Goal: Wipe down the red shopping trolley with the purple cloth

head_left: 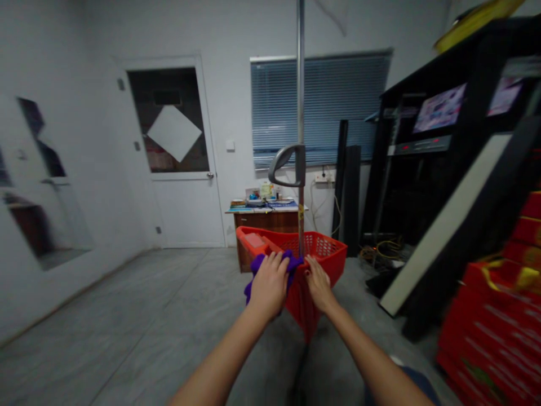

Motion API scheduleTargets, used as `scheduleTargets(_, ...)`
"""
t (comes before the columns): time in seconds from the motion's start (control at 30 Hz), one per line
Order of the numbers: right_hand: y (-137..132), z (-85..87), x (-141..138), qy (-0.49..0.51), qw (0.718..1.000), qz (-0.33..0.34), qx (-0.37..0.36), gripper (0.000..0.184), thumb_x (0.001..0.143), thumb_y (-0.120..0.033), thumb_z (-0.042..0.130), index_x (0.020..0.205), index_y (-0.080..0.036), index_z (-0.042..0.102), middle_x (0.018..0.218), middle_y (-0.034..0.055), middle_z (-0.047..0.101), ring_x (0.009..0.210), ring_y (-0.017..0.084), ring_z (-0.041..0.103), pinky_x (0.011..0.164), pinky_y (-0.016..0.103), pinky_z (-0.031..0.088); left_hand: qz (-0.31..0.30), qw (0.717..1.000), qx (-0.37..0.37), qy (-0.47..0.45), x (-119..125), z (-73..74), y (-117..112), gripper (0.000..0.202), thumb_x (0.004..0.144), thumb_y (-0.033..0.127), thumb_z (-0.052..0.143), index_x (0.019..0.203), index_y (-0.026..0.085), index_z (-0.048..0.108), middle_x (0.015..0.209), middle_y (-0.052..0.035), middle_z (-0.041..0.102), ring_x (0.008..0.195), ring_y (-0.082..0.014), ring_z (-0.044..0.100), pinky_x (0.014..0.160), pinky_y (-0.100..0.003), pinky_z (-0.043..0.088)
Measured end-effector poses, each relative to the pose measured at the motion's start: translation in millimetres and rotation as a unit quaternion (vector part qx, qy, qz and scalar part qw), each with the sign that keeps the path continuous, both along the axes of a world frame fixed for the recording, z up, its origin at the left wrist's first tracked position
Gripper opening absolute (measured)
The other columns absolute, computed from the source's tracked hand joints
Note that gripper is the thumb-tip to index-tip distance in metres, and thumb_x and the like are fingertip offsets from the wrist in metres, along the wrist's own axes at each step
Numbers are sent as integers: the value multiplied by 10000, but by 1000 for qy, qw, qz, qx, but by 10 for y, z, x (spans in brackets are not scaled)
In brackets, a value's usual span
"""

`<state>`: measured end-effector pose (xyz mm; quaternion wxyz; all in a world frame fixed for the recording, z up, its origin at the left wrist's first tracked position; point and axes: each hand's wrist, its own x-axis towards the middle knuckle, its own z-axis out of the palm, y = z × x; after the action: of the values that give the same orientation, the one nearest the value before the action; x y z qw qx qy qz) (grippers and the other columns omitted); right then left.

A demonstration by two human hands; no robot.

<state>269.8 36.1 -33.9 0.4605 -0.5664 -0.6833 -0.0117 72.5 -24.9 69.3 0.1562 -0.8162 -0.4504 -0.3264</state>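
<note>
In front of me stands a red plastic basket (338, 250) with perforated sides and a wide rim. A metal pole (300, 101) with a grey loop handle (288, 166) rises at the basket, and its lower end is hidden behind the rim. My left hand (270, 280) is closed on a purple cloth (255, 264), pressing it against the near rim. My right hand (318, 282) grips that same rim just to the right, with its fingers curled over the edge. Whatever lies under the cloth is hidden.
A small desk (270, 219) with papers and small items stands by the back wall, near a white door (190, 214). On the right are a dark rack (459, 121), a leaning pale board (443, 225) and red bags (486, 327). Cables (382, 248) lie near the rack.
</note>
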Motion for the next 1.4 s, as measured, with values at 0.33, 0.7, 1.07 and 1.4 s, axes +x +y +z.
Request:
scheduleTargets(0.33,-240,59,-144,-29,1000,4,-4,585,1000,-529,214,1472,-227,381,1511,88,431,1401,230,367,1107,498,330,106,994,-34,-24,26,262,96,388,977,252,331,972,115,694,985,-158,725,1103,-295,621,1069,-507,386)
scheduleTargets(0.7,-441,276,-201,-17,996,86,-23,570,1010,-543,164,1411,-290,480,1429,37,535,1327,200,447,1100,476,367,100,990,88,50,-53,-720,-175,679,915,125,373,1559,198,173,1620,-74,207,1498,-267,151,1204,-464,230)
scheduleTargets(1.07,-264,162,-121,14,994,77,-70,731,971,-641,57,1395,-255,511,1437,65,526,1365,225,419,1127,515,319,0,979,93,179,-415,-1096,96,706,905,107,369,1554,265,143,1540,9,402,1381,-162,423,1175,-304,275)
scheduleTargets(1.4,-234,-74,-257,-37,996,70,-48,625,1005,-550,117,1394,-259,511,1419,66,544,1337,205,459,1103,468,371,78,990,62,97,79,-465,212,505,971,266,374,1433,70,433,1418,-182,538,1406,-271,389,1208,-446,221)
